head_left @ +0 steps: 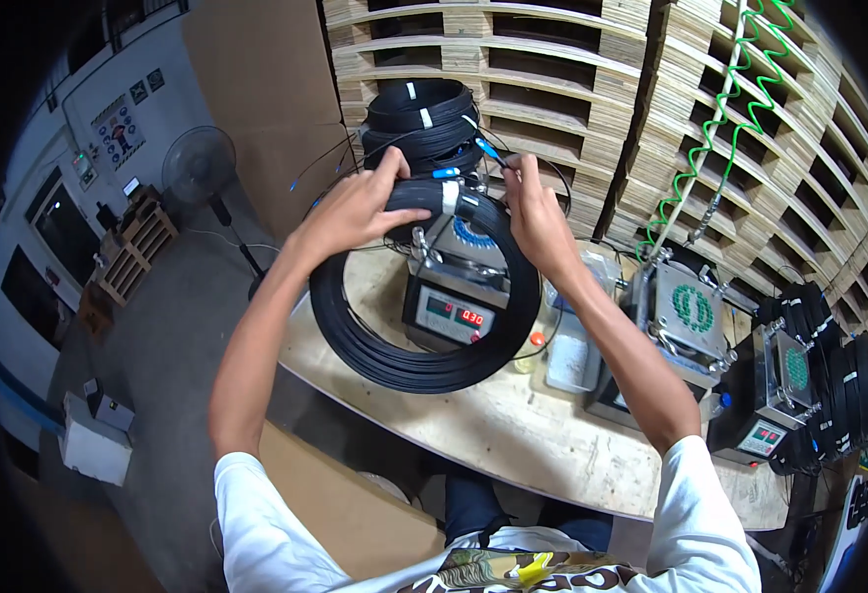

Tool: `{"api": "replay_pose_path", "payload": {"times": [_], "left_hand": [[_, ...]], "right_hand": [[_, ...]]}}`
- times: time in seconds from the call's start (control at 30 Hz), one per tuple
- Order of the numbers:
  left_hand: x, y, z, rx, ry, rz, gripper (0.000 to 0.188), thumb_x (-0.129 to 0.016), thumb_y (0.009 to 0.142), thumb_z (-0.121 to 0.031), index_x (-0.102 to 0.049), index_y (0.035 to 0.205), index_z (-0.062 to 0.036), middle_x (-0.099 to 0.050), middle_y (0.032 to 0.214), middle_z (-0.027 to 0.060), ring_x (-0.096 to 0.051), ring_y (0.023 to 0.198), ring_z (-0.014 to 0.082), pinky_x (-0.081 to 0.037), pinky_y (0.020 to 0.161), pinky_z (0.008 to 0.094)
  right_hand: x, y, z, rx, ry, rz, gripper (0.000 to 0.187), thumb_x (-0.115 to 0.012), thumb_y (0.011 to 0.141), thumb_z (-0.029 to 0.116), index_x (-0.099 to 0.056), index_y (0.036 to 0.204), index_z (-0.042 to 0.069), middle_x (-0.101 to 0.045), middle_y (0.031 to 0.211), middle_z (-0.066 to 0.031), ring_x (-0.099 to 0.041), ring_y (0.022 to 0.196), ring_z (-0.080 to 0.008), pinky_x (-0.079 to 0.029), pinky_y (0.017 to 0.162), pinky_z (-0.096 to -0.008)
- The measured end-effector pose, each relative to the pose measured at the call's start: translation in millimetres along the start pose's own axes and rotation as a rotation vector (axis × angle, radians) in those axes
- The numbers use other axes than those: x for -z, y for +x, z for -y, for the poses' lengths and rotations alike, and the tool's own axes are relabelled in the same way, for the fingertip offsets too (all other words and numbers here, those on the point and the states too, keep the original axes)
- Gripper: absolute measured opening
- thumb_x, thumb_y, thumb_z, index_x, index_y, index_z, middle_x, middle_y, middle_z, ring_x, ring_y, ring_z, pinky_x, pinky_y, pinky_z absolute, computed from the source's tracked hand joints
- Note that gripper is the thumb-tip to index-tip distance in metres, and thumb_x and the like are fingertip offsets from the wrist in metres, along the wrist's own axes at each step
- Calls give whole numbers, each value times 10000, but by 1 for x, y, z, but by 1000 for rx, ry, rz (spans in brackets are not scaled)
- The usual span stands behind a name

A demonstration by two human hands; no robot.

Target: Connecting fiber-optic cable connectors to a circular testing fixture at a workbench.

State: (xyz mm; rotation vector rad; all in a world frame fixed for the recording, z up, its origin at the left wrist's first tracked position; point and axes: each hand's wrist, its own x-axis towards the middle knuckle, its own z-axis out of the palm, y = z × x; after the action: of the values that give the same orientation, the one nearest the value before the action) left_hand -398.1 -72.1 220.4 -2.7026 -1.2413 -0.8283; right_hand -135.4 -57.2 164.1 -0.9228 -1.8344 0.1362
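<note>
We support the coil of black cable (404, 374) with the left hand (370, 203). That hand is closed around the top left of the ring, thumb on the inside and fingers over the outer side, beside the white tape band (450, 196). The coil hangs in front of the middle bench machine (451, 314), over the tabletop (454, 435). With the right hand (523, 183), we pinch the blue-tipped cable end (488, 148) between thumb and fingertips, its tip pointing up and to the left. A second blue connector (446, 173) sits at the top of the coil, near the left fingers; the crowding there is too dense for us to tell which coil it belongs to.

Caution: if the left grip loosens, the coil could drop onto the machine or knock the clear tray (572, 364) beside it. If we pull the cable end too hard or bend it too sharply, the lead could kink or the connector could suffer strain. Loose leads from the stacked coils (419, 128) close behind could snag on ours, and contact with a hard edge could scratch or dirty either blue tip.
</note>
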Motion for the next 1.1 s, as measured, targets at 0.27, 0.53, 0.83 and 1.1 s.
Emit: {"api": "replay_pose_path", "payload": {"times": [0.27, 0.53, 0.83, 1.1], "left_hand": [[-77, 64, 91, -56, -341, 124, 586, -776, 884, -389, -385, 1122, -23, -654, 869, 296, -661, 860, 494, -502, 729, 529], [-141, 62, 114, -38, -406, 219, 576, -752, 895, -426, -403, 1145, -41, -664, 943, 261, -669, 905, 474, -522, 766, 524], [-156, 60, 115, -117, -770, 184, 537, -618, 997, -432, -555, 1284, 17, -691, 1105, 289, -678, 1062, 436, -520, 907, 445], [-159, 57, 118, 63, -778, 81, 388, -696, 958, -342, -737, 1144, -4, -770, 969, 154, -736, 897, 217, -544, 824, 335]], "right_hand": [[-29, 30, -58, -300, -199, -59, 135, -432, 1077, 150, -410, 1133, 30, -628, 755, -326, -596, 736, -560, -424, 628, -622], [-42, 6, -87, -453, -285, -28, 146, -494, 1057, 93, -448, 1171, 15, -615, 848, -239, -594, 750, -446, -444, 671, -484], [-49, -26, -95, -370, -258, -130, 116, -535, 1036, 84, -515, 1098, -12, -662, 871, -242, -658, 750, -413, -481, 642, -458], [-16, -22, -83, -273, -402, -115, 124, -621, 959, 113, -659, 995, 1, -673, 841, -223, -655, 804, -421, -498, 675, -466]]}}
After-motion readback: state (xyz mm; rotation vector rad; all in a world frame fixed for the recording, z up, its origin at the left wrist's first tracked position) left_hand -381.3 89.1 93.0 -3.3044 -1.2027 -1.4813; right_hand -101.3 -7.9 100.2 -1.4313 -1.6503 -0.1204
